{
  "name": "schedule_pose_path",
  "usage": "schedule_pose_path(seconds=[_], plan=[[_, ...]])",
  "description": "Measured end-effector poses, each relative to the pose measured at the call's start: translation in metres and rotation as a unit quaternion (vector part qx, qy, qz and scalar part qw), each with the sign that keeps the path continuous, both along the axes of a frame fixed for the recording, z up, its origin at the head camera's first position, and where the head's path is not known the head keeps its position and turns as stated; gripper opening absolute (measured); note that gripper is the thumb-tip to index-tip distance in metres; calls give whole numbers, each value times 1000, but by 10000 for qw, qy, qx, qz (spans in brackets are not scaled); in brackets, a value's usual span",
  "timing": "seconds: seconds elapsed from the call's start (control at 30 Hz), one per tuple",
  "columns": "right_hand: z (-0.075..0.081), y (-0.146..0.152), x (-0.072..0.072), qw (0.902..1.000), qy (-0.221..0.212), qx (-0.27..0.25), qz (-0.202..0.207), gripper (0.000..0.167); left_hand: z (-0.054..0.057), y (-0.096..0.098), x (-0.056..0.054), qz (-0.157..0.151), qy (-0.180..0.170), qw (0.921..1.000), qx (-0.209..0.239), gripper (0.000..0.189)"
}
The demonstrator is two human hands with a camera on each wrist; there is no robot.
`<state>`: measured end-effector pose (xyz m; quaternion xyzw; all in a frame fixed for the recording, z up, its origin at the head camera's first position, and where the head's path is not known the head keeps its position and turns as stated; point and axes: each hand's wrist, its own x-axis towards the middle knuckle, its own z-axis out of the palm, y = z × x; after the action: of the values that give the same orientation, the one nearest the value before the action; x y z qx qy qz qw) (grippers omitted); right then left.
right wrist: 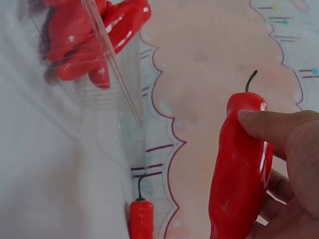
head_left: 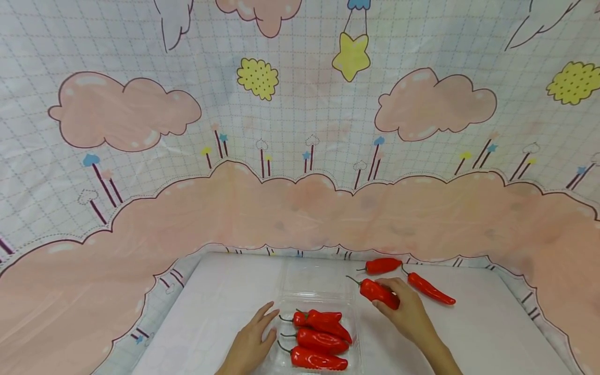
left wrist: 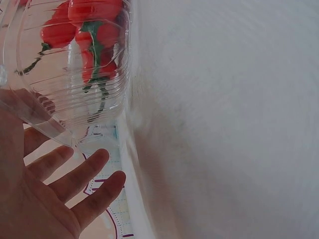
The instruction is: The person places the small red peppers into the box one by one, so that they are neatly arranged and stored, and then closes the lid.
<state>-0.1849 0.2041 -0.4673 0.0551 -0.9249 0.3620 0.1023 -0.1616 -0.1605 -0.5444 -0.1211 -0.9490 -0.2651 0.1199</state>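
On a white desk [head_left: 211, 297], the right hand [head_left: 407, 308] gripped a red pepper [head_left: 375, 292] at two o'clock from a clear box [head_left: 356, 336] of peppers [head_left: 321, 341]; at nine, the left hand [head_left: 248, 341], fingers spread and holding nothing, perhaps steadied it.

Plenty of bare white tabletop [head_left: 375, 346] from where I'm standing, between the clear clamshell box [head_left: 357, 333] and the right hand [head_left: 403, 304]. Box's left side is crowded by the left hand [head_left: 253, 341], its far side by the open lid [head_left: 316, 278]; two loose red chili peppers [head_left: 430, 288] block beyond the right hand.
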Motion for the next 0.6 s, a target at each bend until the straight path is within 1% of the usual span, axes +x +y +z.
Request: schedule_pose_path(seconds=[0.3,0.6], plan=[[-5,-12,5,9996,-216,-189,71,50,0,0,0,13,44,10000,-39,40],[-9,-24,7,9991,-306,-235,164,48,0,1,1,26,63,10000,-23,40]])
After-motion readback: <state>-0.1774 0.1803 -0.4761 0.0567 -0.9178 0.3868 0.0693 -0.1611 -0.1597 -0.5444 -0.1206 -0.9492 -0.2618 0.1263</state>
